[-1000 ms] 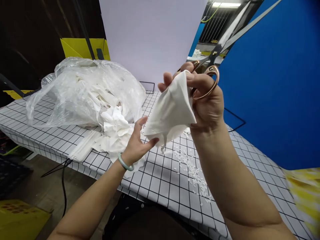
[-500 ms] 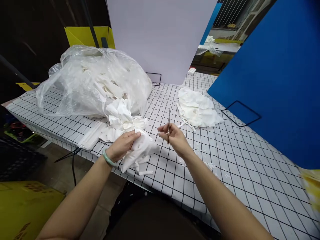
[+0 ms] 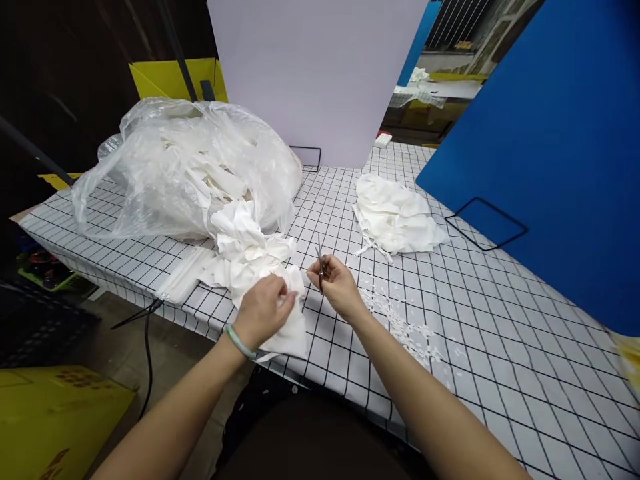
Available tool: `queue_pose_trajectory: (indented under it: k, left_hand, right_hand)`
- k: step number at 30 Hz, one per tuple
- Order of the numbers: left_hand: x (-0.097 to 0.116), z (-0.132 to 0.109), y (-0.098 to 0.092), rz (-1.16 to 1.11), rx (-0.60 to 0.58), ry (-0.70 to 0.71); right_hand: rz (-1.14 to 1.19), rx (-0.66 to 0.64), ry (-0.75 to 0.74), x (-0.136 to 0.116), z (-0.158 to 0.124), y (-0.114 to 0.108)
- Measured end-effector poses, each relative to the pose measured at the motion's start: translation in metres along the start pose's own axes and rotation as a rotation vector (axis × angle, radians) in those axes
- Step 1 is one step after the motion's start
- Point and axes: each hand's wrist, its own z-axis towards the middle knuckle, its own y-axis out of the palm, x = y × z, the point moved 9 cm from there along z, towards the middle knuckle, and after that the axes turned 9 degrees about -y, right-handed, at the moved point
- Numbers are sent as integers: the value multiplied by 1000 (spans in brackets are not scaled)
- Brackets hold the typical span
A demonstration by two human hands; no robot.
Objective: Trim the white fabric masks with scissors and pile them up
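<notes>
My left hand, with a pale green bangle at the wrist, is over a white cloth piece at the table's near edge. Its fingers are curled in and appear to pinch the cloth; the fingertips are partly hidden. My right hand is closed around small scissors, their blades pointing up and away from me. Just beyond my left hand lies a heap of crumpled white cloth pieces. Many small white scraps are scattered beside my right forearm.
A big clear plastic bag full of white cloth stands at the back left. A pile of white pieces lies right of centre. A white flat bundle is near the left edge. A pale panel and a blue panel stand behind.
My left hand has moved right and down, turning over with its fingers curled. The cloth now lies flatter below it. My right hand with the scissors has shifted left, uncovering more scraps.
</notes>
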Motion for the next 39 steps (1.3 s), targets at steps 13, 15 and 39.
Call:
queue_pose_trajectory:
  k: [13,15,39]
  left_hand:
    - [12,-18,11,-757,-413,-314]
    - [16,-25,15,-940,-498,-416]
    - [85,-35,51,-840,-367,-6]
  right_hand:
    - [60,-85,-65,-10,-30,18]
    - [67,6,-84,-14,-30,11]
    - [-671,-42,-14,-59,-122,-71]
